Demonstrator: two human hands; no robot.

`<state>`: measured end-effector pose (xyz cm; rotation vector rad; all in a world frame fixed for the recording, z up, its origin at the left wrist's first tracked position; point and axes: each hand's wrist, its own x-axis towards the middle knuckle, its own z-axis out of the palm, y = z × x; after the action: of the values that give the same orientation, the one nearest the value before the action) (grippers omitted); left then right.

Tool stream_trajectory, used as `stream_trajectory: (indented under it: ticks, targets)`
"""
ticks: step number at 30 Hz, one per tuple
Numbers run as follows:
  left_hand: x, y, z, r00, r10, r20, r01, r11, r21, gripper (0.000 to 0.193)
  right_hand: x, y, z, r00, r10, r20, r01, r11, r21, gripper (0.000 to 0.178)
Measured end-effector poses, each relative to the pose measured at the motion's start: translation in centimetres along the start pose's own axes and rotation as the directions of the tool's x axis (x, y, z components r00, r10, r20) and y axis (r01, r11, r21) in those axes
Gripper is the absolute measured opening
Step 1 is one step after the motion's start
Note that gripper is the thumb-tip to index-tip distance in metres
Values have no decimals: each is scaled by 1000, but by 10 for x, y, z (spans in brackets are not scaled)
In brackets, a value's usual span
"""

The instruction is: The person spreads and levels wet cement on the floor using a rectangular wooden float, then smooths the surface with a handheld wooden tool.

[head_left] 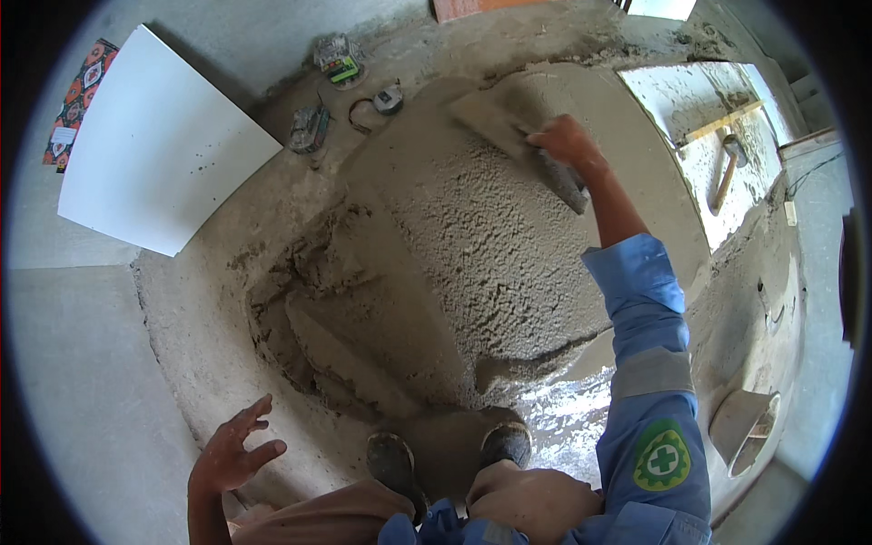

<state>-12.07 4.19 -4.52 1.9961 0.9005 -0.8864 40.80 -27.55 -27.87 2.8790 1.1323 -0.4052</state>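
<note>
Wet mortar bed (pixel 472 245) | right hand (pixel 565 141) fingers gripping trowel (pixel 518 136) | left hand (pixel 232 454) fingers spread, empty

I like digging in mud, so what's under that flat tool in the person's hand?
Wet grey mortar lies under the trowel that the right hand grips. The blade covers the patch right beneath it, so the mortar there is hidden.

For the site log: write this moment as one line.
right hand: grips trowel, blade on wet mortar | left hand: open, empty, above floor | white tile: lying at left | hammer: lying at right
</note>
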Motion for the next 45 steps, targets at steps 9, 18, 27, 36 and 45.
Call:
stream_trajectory:
  ticks: [9, 18, 27, 36, 45]
  targets:
    - [-8, 34, -3, 990, 139, 4, -139, 988, 71, 83, -92, -67, -3, 964, -127, 231, 1, 877, 480, 28]
    - [1, 52, 5, 951, 306, 35, -306, 928, 212, 86, -220, -94, 22, 936, -149, 319, 5, 912, 411, 21]
    - [22, 98, 34, 798, 550, 245, -601, 759, 251, 86, -316, -110, 38, 922, -12, 387, -180, 871, 457, 22]
    - [18, 125, 49, 628, 664, 407, -776, 572, 264, 82, -395, -232, 55, 867, 485, 112, -422, 598, 681, 56]
    - [10, 123, 47, 662, 627, 411, -749, 575, 329, 85, -348, -258, 76, 865, 489, 111, -473, 721, 507, 34]
